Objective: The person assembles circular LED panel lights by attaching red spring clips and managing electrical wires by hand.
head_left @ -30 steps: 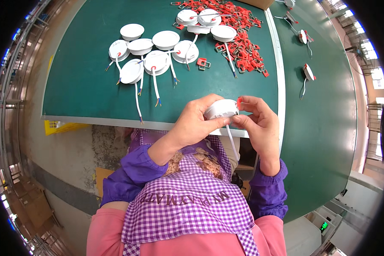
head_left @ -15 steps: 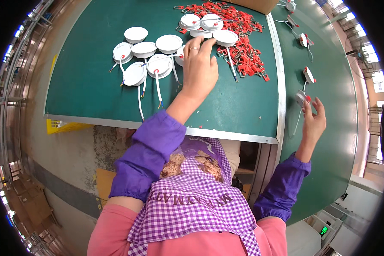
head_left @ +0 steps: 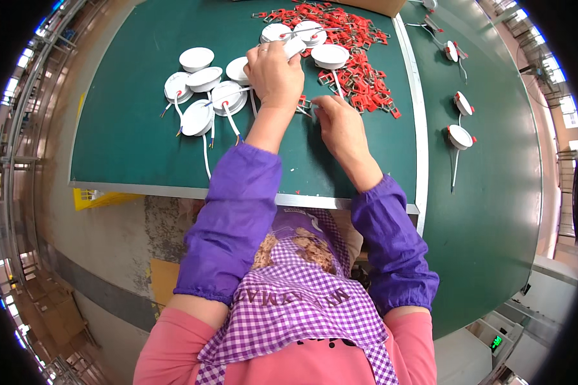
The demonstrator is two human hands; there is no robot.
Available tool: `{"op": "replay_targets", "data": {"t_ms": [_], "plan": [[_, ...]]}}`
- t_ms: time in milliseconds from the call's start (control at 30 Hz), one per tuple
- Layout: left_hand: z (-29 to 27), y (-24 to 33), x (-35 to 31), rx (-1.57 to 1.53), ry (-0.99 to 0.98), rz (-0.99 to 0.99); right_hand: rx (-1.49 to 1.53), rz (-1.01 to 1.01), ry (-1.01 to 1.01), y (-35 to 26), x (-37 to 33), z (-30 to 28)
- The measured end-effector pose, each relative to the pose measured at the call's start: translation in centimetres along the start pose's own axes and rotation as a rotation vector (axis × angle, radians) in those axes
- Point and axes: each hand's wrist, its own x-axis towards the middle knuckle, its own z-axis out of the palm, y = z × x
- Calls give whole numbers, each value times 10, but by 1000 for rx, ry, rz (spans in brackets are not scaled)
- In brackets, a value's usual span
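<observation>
A white round downlight [head_left: 294,47] is tilted in the fingers of my left hand [head_left: 276,74]; part of it is hidden behind them. My right hand [head_left: 342,125] is at the table with thumb and forefinger pinched at a red clip with metal parts [head_left: 304,103]. Just left of my left hand are several white downlights [head_left: 228,96] with white cords, some face up and some showing their backs. Two more downlights [head_left: 309,33] lie back up beyond my left hand, and another downlight [head_left: 330,56] sits face up beyond my right hand.
Red clips [head_left: 359,64] are heaped at the far right of the green table [head_left: 135,141], by a cardboard box [head_left: 382,5]. Past a metal edge strip [head_left: 417,115], a second green surface [head_left: 488,212] carries a row of downlights with red clips fitted, one downlight [head_left: 460,136] nearest.
My right hand has left a downlight on the right-hand surface and come over to the table. My left hand has moved slightly left and now lifts a downlight.
</observation>
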Motion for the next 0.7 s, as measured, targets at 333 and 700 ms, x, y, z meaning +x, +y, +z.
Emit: {"op": "replay_targets", "data": {"t_ms": [333,700], "plan": [[-108,35,-55,-1364,-168,-619,-33,112,-108,6,8,0],[-141,-1,-110,-1412,-395,-897,752,505,-149,2,-15,-18]]}}
